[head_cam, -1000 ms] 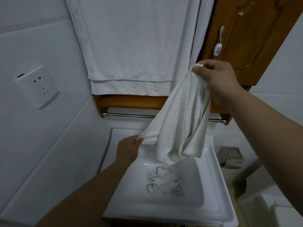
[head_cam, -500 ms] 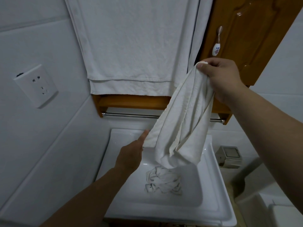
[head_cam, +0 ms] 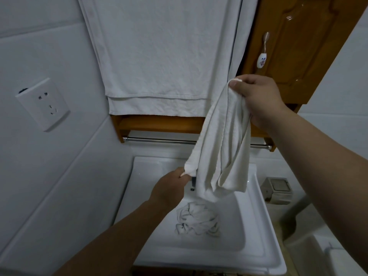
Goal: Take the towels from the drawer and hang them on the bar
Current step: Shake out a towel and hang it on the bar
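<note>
Left hand [head_cam: 169, 188] again tight on a corner of one towel [head_cam: 223, 152], right hand [head_cam: 260, 98] on its top; second towel [head_cam: 196, 220] in sink [head_cam: 229, 243].

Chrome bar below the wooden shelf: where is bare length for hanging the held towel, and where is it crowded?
The bar is bare from its left end to the held towel, plus a short stretch before its right end. Crowded: the sink below holds a crumpled towel.

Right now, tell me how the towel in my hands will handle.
Probably floppy: the small white towel sags in folds between right hand and left hand. Likely light: two pinches carry it. Should drape over the bar easily.
</note>
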